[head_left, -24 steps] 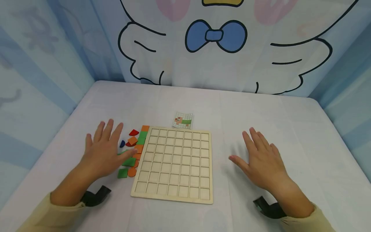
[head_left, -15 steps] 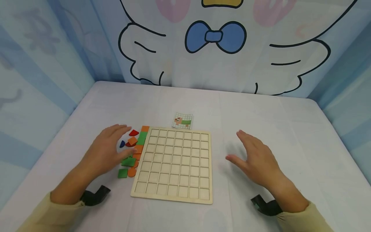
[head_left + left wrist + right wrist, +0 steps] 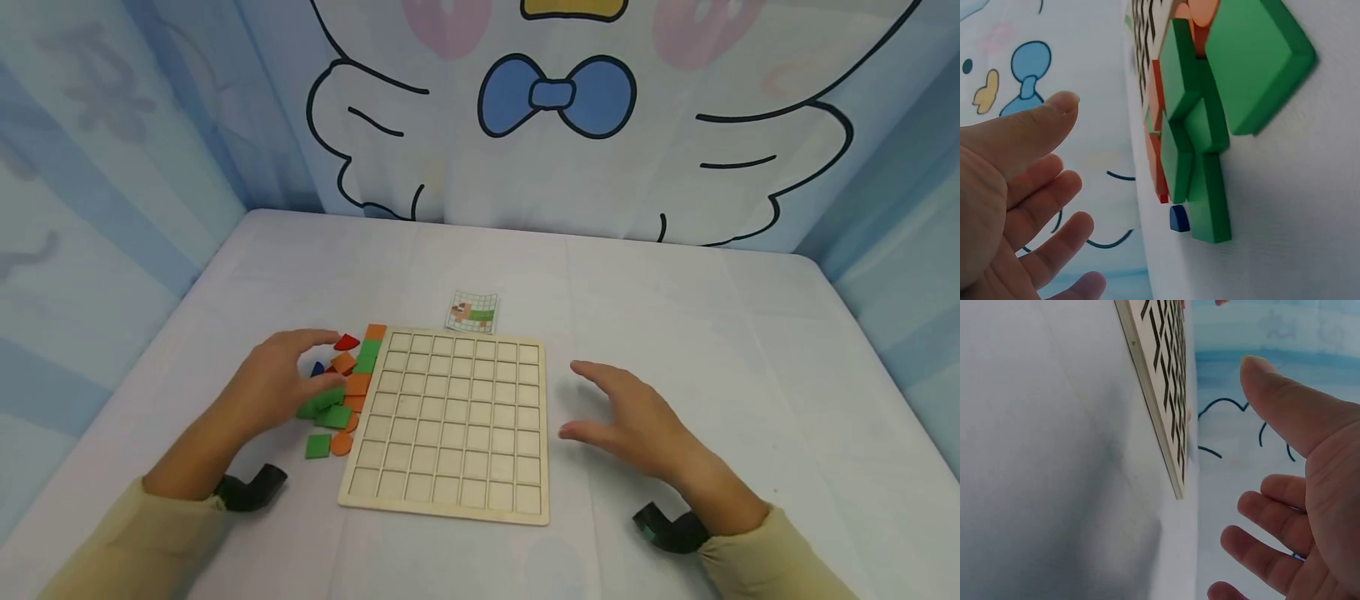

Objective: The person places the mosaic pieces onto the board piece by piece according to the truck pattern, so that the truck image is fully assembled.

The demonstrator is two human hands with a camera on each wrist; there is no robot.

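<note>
A wooden grid board lies flat on the white table. Along its left side sits a loose pile of colored pieces: green squares, an orange circle, orange squares and a red piece. My left hand hovers above the pile's left part, thumb and fingers apart, holding nothing; it hides some pieces. In the left wrist view, a dark blue piece lies beside the green ones. My right hand is held off the board's right edge, fingers relaxed and nothing in it.
A small picture card with a grid design lies just behind the board. A cartoon-printed curtain stands at the table's far edge. Black wrist mounts hang under both wrists.
My right hand has moved left toward the board. The left hand's spread fingers have drawn together and turned toward the pieces. The board and card have stayed in place.
</note>
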